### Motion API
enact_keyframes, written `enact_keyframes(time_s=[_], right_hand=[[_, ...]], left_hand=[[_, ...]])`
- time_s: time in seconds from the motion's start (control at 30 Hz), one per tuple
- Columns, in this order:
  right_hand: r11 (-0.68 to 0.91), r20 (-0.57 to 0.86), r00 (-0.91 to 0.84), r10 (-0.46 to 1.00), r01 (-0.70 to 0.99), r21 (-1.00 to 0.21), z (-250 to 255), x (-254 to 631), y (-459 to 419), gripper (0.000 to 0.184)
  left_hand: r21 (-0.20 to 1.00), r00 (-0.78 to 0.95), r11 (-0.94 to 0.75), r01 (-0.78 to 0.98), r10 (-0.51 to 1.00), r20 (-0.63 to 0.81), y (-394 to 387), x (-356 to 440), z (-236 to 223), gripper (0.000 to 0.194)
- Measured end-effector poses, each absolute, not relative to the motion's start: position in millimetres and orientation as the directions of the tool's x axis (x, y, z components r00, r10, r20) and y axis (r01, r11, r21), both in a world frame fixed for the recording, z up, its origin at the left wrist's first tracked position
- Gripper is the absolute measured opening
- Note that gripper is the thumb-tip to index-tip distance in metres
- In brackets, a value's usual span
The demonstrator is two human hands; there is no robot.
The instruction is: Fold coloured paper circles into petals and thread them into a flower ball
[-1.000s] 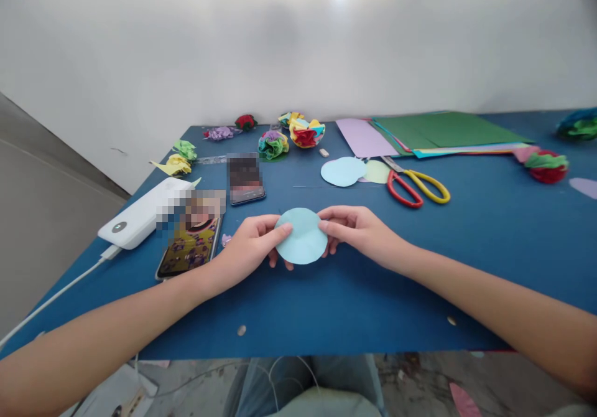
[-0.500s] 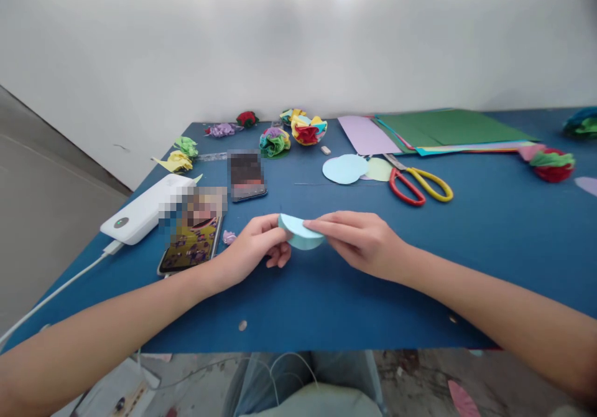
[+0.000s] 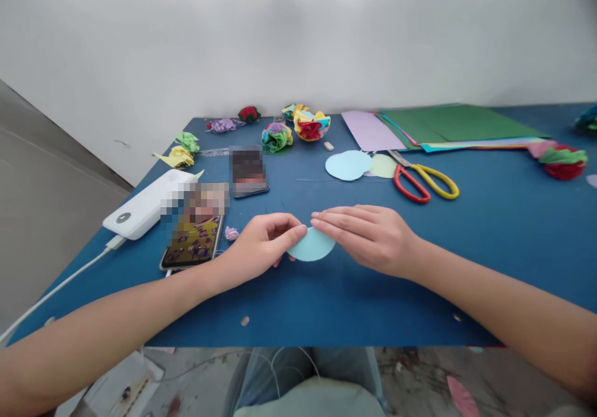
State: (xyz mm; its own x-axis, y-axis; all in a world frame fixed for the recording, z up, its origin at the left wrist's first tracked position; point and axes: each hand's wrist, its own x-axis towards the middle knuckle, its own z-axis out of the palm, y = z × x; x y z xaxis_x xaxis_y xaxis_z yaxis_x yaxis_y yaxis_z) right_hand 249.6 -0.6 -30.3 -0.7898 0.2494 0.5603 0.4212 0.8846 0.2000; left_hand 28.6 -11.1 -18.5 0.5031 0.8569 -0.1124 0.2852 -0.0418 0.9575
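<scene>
A light-blue paper circle point(image 3: 311, 247), folded into a half-moon, is between my hands just above the blue table, its curved edge toward me. My left hand point(image 3: 265, 243) pinches its left end, thumb on top and fingers underneath. From the other side, my right hand point(image 3: 373, 233) has its fingers pressed together over the top right part of the fold; its thumb is hidden. Beyond the hands lie several paper ovals, the nearest a pale blue paper oval point(image 3: 347, 165). Scissors point(image 3: 425, 183) with one red and one yellow handle rest beside them.
Left on the blue table point(image 3: 298, 317) are a white power bank point(image 3: 152, 205) with a cable, a lit phone point(image 3: 193, 243) and a dark phone point(image 3: 249, 171). Crumpled paper flowers point(image 3: 311, 126) stand along the back. Coloured paper sheets point(image 3: 461, 124) are stacked back right.
The paper has gone from a curved, partly open fold to a flat half-moon. My left thumb now lies on top of it, and my right fingers have moved over the fold.
</scene>
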Motion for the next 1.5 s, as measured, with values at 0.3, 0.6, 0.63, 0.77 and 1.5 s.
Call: enact_keyframes(time_s=[0.3,0.6,0.63,0.77,1.5], right_hand=[[0.829,0.546,-0.822,0.162,0.414,0.377,-29.9,249.7,-2.5,0.03],[0.748,0.497,-0.856,0.145,0.423,0.51,-19.8,248.8,-5.4,0.028],[0.747,0.494,-0.858,0.14,0.419,0.516,-19.7,249.1,-5.3,0.028],[0.764,0.477,-0.871,0.117,0.386,0.516,-20.8,249.4,-5.4,0.028],[0.73,0.396,-0.912,0.11,0.344,0.59,-25.4,251.7,-0.8,0.033]], left_hand=[[0.962,0.507,-0.013,0.272,0.852,-0.132,-7.8,27.9,-19.4,0.027],[0.97,0.555,0.001,0.241,0.82,-0.139,-8.9,25.9,-14.6,0.024],[0.969,0.55,0.002,0.247,0.823,-0.143,-9.2,26.4,-13.4,0.024],[0.967,0.505,-0.008,0.253,0.854,-0.125,-10.1,29.3,-11.2,0.021],[0.953,0.667,0.069,0.297,0.699,-0.258,-7.7,26.1,-19.6,0.029]])
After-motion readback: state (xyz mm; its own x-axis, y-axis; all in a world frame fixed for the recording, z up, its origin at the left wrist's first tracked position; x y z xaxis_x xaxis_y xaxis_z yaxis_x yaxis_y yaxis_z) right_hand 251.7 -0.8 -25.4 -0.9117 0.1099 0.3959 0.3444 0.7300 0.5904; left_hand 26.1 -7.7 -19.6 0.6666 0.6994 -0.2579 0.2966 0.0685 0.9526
